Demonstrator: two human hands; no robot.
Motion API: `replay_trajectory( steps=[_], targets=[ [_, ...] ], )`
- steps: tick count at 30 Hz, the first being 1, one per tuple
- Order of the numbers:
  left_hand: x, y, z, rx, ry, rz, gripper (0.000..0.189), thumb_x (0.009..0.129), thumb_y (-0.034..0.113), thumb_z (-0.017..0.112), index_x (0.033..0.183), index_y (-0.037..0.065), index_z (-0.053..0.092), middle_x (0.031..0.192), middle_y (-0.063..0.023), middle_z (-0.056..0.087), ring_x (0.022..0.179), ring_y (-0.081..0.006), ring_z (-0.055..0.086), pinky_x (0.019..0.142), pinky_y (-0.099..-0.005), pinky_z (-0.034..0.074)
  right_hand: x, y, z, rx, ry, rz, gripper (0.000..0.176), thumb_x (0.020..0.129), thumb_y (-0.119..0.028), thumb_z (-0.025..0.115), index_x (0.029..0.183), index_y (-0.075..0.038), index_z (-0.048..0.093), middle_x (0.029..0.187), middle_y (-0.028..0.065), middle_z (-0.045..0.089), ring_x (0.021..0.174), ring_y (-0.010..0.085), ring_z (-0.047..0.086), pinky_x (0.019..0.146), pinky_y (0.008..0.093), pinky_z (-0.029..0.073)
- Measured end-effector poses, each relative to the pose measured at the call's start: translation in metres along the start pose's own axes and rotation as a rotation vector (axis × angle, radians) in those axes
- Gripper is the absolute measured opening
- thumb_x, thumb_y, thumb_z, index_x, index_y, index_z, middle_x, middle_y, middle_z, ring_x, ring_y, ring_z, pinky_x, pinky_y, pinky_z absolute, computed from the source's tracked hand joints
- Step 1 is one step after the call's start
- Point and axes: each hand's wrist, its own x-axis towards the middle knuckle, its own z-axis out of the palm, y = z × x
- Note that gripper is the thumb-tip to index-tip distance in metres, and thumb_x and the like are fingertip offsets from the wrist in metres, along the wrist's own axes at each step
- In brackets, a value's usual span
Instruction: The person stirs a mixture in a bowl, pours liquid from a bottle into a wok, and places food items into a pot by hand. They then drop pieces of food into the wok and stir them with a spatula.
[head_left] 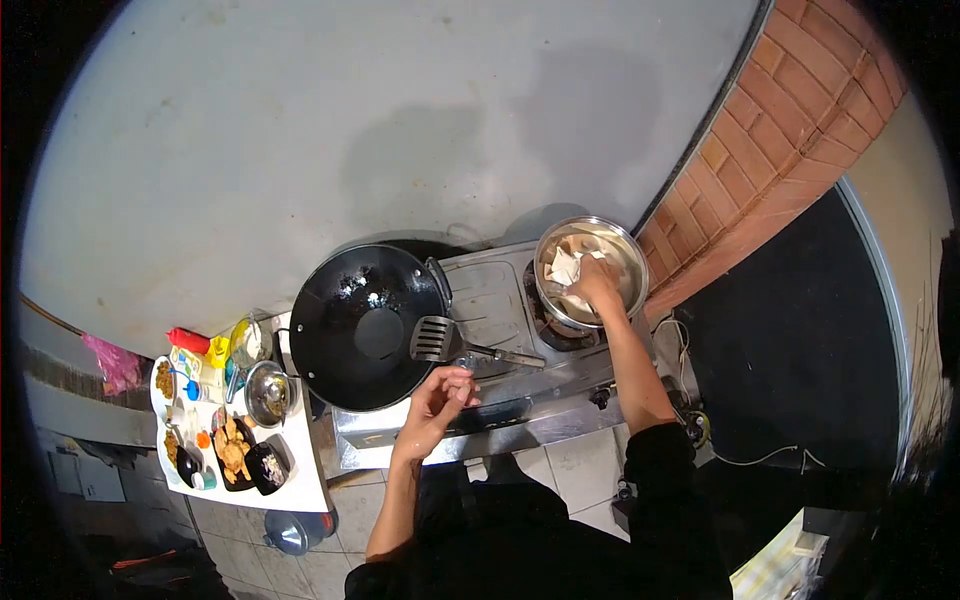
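Right hand point(594, 282), grip unclear, meets white pieces point(564, 266) in the steel pot point(629, 258) right of centre; left hand point(432, 416), half-curled and holding nothing visible, sits below the spatula point(434, 341) overlapping the black wok point(340, 345); laden table point(306, 470) lower left.

The single view is taken from the person's head, facing forward and steeply down at close range, with the stove point(490, 285) near mid-frame and both the left hand point(436, 412) and right hand point(594, 284) in view. The wide lens, curved and dark at the edges, takes in the wall point(300, 130) at top, side table point(306, 470) at left, brick pillar point(758, 125) at right and floor point(590, 468) below.
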Motion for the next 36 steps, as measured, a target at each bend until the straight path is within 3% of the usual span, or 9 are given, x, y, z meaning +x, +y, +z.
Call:
replay_trajectory(
  steps=[1,4,22,25,28,30,31,36],
  targets=[
    [-0.002,0.001,-0.002,-0.014,0.013,0.0,0.021,0.093,0.009,0.056,0.113,0.003,0.053,0.1,-0.0054,0.057,0.097,-0.0142,0.056,0.084,-0.032,0.051,0.001,-0.002,0.001,-0.025,-0.007,0.005,0.04,0.069,-0.024,0.077,0.102,-0.003,0.064,0.104,0.0184,0.066,0.101,0.0328,0.063,0.086,0.0419,0.049],
    [-0.006,0.002,-0.008,-0.033,0.038,0.004,0.021,0.093,0.009,0.057,0.113,0.003,0.053,0.101,-0.0053,0.057,0.097,-0.0142,0.056,0.083,-0.0317,0.05,0.014,-0.002,0.017,-0.015,-0.014,0.089,0.054,0.063,-0.027,0.081,0.106,-0.002,0.061,0.11,0.0185,0.063,0.107,0.0325,0.059,0.088,0.0416,0.048],
    [-0.019,0.004,-0.009,-0.065,0.082,0.002,0.018,0.093,0.008,0.055,0.11,0.003,0.054,0.1,-0.0054,0.057,0.095,-0.0151,0.057,0.082,-0.0328,0.05,0.016,0.005,0.02,0.025,-0.001,0.17,0.046,0.067,-0.019,0.076,0.108,-0.003,0.061,0.111,0.0193,0.063,0.105,0.034,0.061,0.087,0.0416,0.05],
    [-0.021,0.005,-0.008,-0.069,0.096,-0.005,0.017,0.093,0.008,0.055,0.109,0.003,0.054,0.099,-0.0053,0.058,0.094,-0.0147,0.057,0.082,-0.0324,0.05,0.017,0.015,0.024,0.056,0.011,0.171,0.049,0.065,-0.021,0.077,0.106,-0.001,0.062,0.107,0.0195,0.064,0.101,0.035,0.062,0.084,0.0408,0.051],
    [-0.022,0.008,-0.01,-0.067,0.105,0.014,0.018,0.093,0.008,0.056,0.111,0.004,0.054,0.098,-0.0051,0.058,0.095,-0.0136,0.056,0.083,-0.0305,0.05,0.025,0.03,0.022,0.086,0.063,0.025,0.043,0.062,-0.021,0.076,0.097,0.001,0.065,0.096,0.0198,0.067,0.09,0.036,0.065,0.078,0.0392,0.053],
    [-0.023,0.011,-0.012,-0.081,0.108,0.034,0.019,0.093,0.008,0.056,0.111,0.004,0.054,0.098,-0.005,0.058,0.096,-0.0137,0.056,0.084,-0.0306,0.05,0.034,0.048,0.019,0.122,-0.04,-0.14,0.046,0.054,-0.021,0.079,0.092,0.001,0.066,0.082,0.0164,0.068,0.077,0.0257,0.066,0.069,0.0335,0.052],
    [-0.023,0.012,-0.011,-0.087,0.107,0.037,0.019,0.093,0.008,0.056,0.111,0.004,0.054,0.098,-0.005,0.058,0.096,-0.0137,0.056,0.084,-0.0306,0.05,0.051,0.073,0.039,0.466,-0.11,-0.069,0.036,0.056,-0.016,0.077,0.086,0.001,0.067,0.072,0.0115,0.066,0.067,0.0185,0.064,0.06,0.0289,0.05],
    [-0.022,0.006,-0.009,-0.112,0.052,-0.011,0.02,0.092,0.008,0.057,0.112,0.003,0.054,0.099,-0.005,0.057,0.096,-0.0141,0.056,0.084,-0.031,0.05,0.03,0.076,0.015,0.622,-0.14,-0.107,0.034,0.065,-0.01,0.072,0.096,0.001,0.066,0.071,0.0082,0.065,0.06,0.0138,0.06,0.055,0.0274,0.047]
  ],
)
